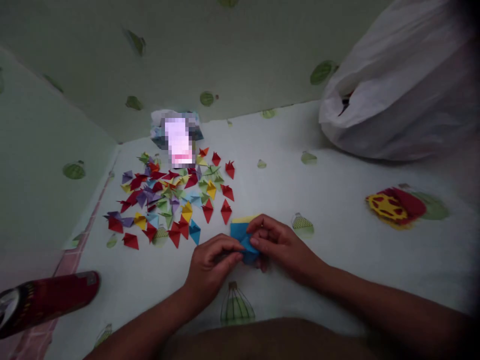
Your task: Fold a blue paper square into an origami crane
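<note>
While a red can [45,301] is lying at far left beside a heap of folded paper pieces [172,200], the left hand [210,267] and right hand [279,245] are pinching a blue paper square [243,239] on the sheet-covered bed [337,235], fingers clamped on its edges; it looks light, thin and easily creased, best held by corners.

One head-worn camera looks forward and steeply down from above the person's lap onto a sheet-covered surface [337,235]. It sits close, with both forearms entering from the bottom edge. The pile of folded paper pieces [172,200] lies left of centre, just beyond the forearms; behind the pile rises a wall [225,55]. Right of the pile, far off, sits a white plastic bag [401,85].
</note>
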Demonstrator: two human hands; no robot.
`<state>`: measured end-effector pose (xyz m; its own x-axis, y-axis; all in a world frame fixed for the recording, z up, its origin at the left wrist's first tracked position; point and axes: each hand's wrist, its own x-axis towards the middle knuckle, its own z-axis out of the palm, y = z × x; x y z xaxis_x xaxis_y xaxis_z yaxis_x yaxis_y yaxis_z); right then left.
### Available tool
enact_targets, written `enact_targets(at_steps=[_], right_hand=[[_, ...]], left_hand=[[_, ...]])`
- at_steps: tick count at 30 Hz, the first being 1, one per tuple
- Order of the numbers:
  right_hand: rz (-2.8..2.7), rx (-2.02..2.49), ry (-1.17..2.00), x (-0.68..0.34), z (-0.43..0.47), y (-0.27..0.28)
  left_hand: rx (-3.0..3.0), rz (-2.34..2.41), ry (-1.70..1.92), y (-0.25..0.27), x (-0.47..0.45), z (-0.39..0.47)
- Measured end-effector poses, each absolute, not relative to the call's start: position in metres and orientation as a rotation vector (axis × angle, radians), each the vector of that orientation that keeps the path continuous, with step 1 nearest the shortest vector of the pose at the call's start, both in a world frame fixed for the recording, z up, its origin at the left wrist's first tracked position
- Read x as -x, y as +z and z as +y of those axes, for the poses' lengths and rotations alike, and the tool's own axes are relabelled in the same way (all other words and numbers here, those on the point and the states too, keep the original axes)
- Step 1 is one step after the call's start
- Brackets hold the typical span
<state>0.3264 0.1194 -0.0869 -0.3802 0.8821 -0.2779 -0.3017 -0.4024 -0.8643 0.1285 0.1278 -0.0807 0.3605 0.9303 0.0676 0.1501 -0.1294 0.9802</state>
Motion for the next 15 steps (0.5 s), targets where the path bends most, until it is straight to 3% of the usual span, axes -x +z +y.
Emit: enact_targets(at_steps=[5, 15], right_hand=[[-1.035, 0.884, 1.805, -0.3281, 0.1212, -0.0848], [-1.428, 1.041, 1.54, -0.3303, 0.1198, -0.0812]], left_hand=[[-1.01, 1.223, 0.82, -0.0751, -0.1327, 0.1263], [-0.85, 1.138, 0.778, -0.0811, -0.1282, 0.1207]])
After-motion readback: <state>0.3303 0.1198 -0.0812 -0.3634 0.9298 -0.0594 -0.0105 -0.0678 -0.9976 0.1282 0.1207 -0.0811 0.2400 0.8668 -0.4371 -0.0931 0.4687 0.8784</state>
